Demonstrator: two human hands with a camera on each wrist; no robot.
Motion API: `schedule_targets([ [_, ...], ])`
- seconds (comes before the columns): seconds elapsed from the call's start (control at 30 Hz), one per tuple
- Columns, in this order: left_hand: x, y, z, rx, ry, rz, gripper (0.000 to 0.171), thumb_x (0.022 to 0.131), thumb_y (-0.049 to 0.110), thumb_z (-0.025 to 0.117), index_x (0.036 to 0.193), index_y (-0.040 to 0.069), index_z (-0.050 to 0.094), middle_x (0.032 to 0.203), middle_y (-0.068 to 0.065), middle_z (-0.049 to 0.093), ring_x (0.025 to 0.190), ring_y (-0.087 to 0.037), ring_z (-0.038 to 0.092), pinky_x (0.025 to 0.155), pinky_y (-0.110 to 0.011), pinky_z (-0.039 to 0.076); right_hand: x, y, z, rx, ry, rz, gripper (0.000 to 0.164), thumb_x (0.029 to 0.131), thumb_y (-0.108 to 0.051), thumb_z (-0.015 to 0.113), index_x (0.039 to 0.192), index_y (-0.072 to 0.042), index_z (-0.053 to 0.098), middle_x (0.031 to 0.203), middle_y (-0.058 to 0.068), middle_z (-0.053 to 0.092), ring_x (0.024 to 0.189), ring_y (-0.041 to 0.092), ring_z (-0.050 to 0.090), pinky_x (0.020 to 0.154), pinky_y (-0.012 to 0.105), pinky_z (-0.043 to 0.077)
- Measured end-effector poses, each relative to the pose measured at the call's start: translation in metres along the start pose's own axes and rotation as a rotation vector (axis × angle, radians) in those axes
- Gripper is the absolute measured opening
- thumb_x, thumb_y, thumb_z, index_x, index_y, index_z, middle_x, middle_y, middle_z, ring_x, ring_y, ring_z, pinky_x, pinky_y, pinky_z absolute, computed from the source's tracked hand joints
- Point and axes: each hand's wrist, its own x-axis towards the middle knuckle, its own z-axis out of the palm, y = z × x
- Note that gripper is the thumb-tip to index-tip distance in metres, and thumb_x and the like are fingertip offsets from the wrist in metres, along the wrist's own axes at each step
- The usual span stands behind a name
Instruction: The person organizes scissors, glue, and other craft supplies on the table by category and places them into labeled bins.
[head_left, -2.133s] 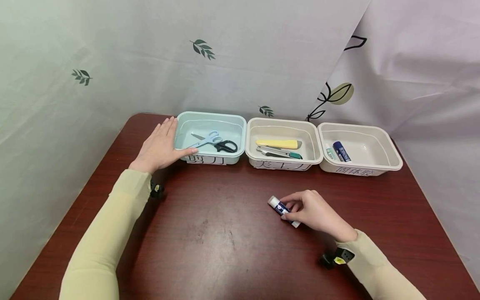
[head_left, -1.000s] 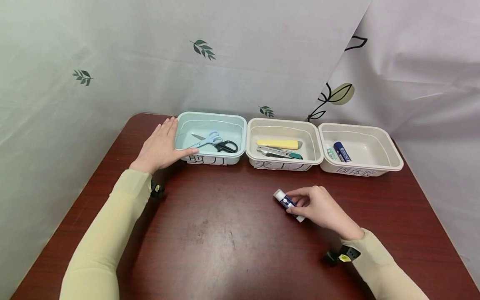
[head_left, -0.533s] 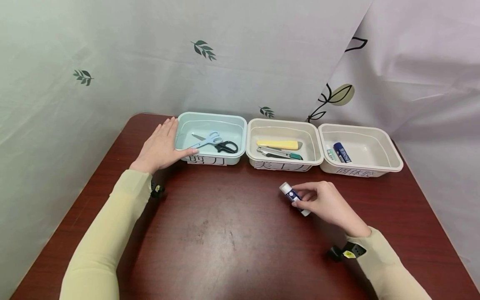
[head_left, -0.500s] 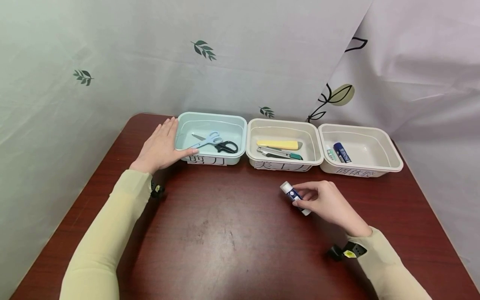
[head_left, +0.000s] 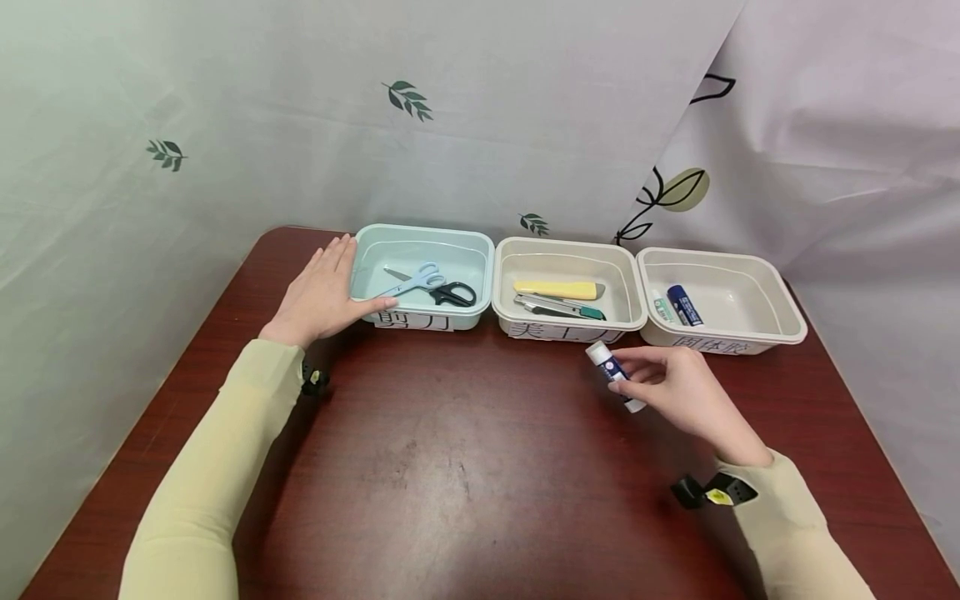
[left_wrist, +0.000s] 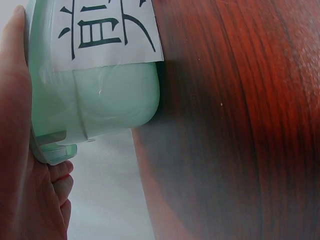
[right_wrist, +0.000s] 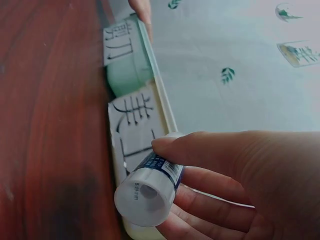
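Observation:
My right hand (head_left: 682, 392) pinches a glue stick (head_left: 613, 372), white at both ends with a dark blue label, between thumb and fingers. It is in front of the gap between the middle and right bins. The right wrist view shows the white base of the glue stick (right_wrist: 145, 197) and the thumb across its label. My left hand (head_left: 318, 296) rests with straight fingers on the left corner of the light blue bin (head_left: 480, 250), thumb along the front rim. Inside lie light blue scissors (head_left: 423, 277) and black-handled scissors (head_left: 453, 293).
The middle beige bin (head_left: 637, 292) holds a yellow box cutter (head_left: 555, 289) and slimmer cutters (head_left: 558, 306). In the right beige bin (head_left: 780, 308) lie a blue glue stick (head_left: 683, 305) and a smaller green-white tube (head_left: 662, 306). All stand along the back of the brown table (head_left: 420, 467), before a curtain.
My right hand has carried the glue stick up and to the right, from mid-table toward the bins. My left hand and the bins have stayed in place.

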Motion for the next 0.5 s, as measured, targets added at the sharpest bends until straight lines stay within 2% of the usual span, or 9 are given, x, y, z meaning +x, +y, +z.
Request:
schedule_targets([
  [0.5, 0.0, 0.0, -0.001, 0.01, -0.003, 0.006, 0.123, 0.086, 0.082, 0.051, 0.16, -0.007, 0.008, 0.166, -0.026, 0.012, 0.154, -0.035, 0.008, 0.124, -0.047, 0.005, 0.002, 0.006, -0.027, 0.003, 0.083, 0.006, 0.037, 0.083, -0.009, 0.086, 0.117, 0.002, 0.075, 0.086, 0.008, 0.076, 0.073, 0.01, 0.072, 0.061, 0.018, 0.057],
])
